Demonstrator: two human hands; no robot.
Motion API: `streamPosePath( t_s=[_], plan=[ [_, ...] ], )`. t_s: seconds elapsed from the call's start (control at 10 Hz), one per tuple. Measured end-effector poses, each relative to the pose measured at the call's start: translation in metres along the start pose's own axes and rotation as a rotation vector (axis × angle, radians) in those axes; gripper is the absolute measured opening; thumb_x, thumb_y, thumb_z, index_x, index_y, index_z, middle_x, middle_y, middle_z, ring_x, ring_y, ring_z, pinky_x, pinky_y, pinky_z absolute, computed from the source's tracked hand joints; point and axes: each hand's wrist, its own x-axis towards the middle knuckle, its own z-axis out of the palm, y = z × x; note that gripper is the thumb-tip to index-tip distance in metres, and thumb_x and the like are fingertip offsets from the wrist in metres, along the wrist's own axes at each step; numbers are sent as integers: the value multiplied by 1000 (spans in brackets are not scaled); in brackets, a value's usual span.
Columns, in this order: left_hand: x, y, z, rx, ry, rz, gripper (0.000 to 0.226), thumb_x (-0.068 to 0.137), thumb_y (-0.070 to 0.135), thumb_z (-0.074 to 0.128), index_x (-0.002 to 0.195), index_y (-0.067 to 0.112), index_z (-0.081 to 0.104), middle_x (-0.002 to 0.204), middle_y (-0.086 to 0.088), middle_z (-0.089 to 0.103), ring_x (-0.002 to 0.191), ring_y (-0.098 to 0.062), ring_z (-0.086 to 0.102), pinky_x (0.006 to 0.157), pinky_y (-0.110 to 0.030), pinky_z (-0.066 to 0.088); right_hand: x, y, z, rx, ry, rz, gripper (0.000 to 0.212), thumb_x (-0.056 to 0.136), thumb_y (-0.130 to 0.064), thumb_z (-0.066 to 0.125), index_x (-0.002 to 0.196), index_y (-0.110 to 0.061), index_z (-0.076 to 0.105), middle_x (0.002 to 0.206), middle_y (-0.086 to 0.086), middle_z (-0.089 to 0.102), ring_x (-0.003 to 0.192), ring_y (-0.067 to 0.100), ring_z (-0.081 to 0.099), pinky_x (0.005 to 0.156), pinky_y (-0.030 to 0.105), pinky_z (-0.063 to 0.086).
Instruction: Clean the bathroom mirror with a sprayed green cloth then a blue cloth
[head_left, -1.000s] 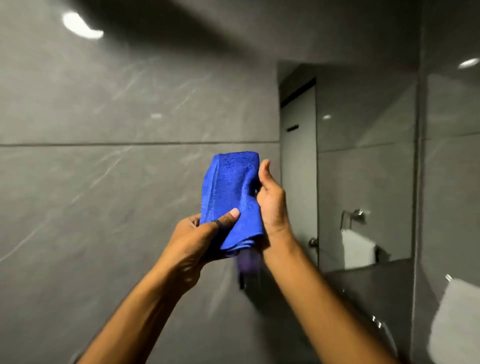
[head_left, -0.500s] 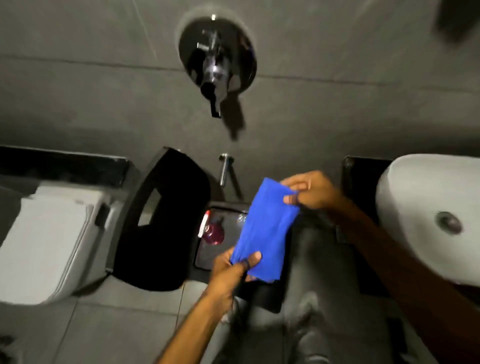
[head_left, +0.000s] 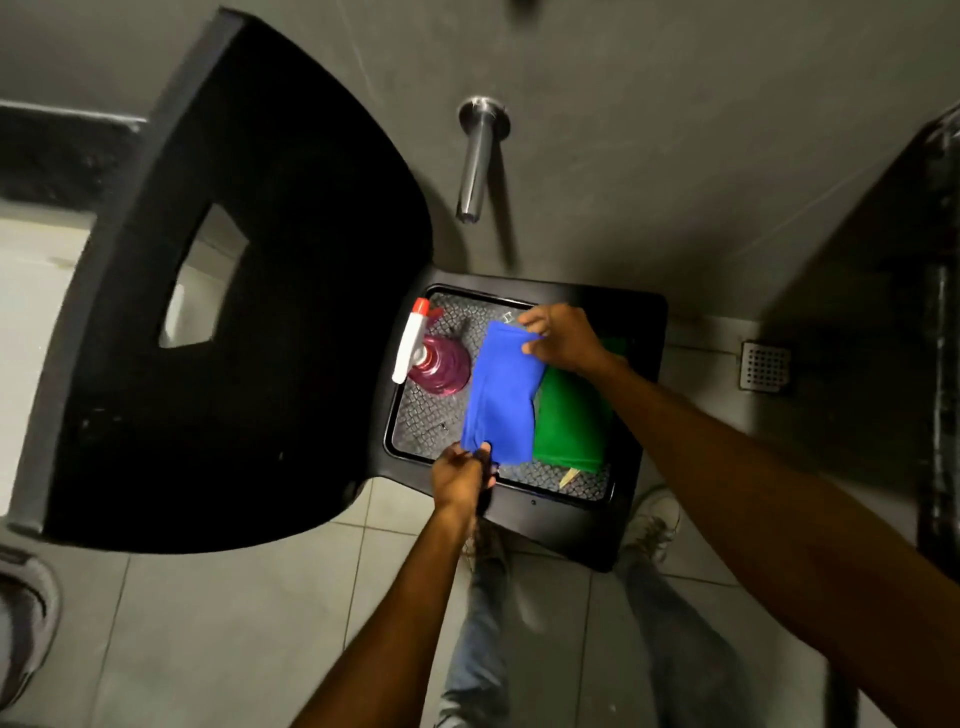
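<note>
- Blue cloth (head_left: 501, 397) sits at the centre of the frame, folded into a long strip, stretched between both hands above the tray on the chair seat.
- I see my left hand (head_left: 460, 475) closed on the cloth's lower end, fingers pinching the fabric near the tray's near rim.
- My right hand (head_left: 563, 338) grips the cloth's upper end, fingers curled over the top corner.
- Just right of the blue cloth lies the green cloth (head_left: 571, 415), folded on the tray (head_left: 415, 421); the blue one overlaps its left edge.
- Left of the blue cloth, the spray bottle (head_left: 434, 358) stands on the tray, pink liquid inside, white trigger head with a red tip.
- The tray rests on a black chair (head_left: 249, 312), its backrest filling the left of the frame.
- A metal spout (head_left: 475, 156) juts from the grey wall at upper centre.
</note>
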Motion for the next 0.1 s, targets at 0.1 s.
streamPosePath(
  t_s=[0.1],
  plan=[
    [-11,10,1,130,105,100,10,96,7,64,100,9,56,80,-15,69,62,-24,65,60,-32,55,-5,-5,2,15,47,21,55,80,-9,78,131,2,60,124,21,69,108,25,65,105,34,48]
  ],
)
